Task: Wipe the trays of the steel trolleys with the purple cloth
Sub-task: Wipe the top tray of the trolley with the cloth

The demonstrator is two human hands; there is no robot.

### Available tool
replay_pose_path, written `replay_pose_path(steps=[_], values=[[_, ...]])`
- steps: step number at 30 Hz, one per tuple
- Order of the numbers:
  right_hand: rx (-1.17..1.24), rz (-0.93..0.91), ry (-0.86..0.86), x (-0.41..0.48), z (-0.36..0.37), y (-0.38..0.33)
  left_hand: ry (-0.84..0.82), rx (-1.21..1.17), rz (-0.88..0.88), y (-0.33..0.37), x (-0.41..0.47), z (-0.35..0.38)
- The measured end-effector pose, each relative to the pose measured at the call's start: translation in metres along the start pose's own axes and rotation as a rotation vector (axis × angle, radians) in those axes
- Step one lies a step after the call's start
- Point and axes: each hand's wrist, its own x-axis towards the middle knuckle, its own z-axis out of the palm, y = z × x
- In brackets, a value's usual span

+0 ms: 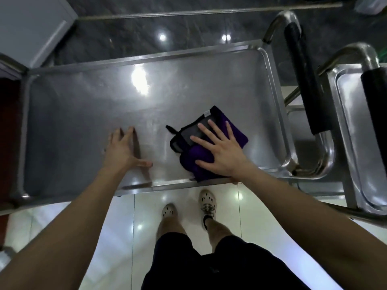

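Note:
A steel trolley's top tray (88, 114) fills the middle of the head view. The purple cloth (237, 130), folded with a grey side and black trim showing, lies on the tray's near right part. My right hand (222, 149) presses flat on the cloth with fingers spread and straight. To the left of the cloth my left hand (123, 149) rests flat on the bare steel, fingers straight, holding nothing. A second steel trolley's tray (354, 130) stands at the right edge.
Two curved steel handles with black grips (307, 80) (377, 95) rise between the two trolleys on the right. A grey cabinet (31, 24) stands at the far left. My feet (188, 208) stand on glossy white floor tiles below the tray's near rim.

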Motion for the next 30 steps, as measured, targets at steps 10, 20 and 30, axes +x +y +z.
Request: replay_pose_path(steps=[10, 20, 30], values=[[0.034, 0.405, -0.09, 0.225, -0.044, 0.038, -0.068, 0.057, 0.018, 0.0, 0.024, 0.0], [-0.006, 0.038, -0.105, 0.188, -0.021, -0.022, -0.036, 0.028, 0.046, 0.003, 0.04, -0.007], [0.012, 0.314, -0.079, 0.025, 0.026, -0.14, -0.166, -0.073, 0.223, -0.031, 0.029, -0.039]])
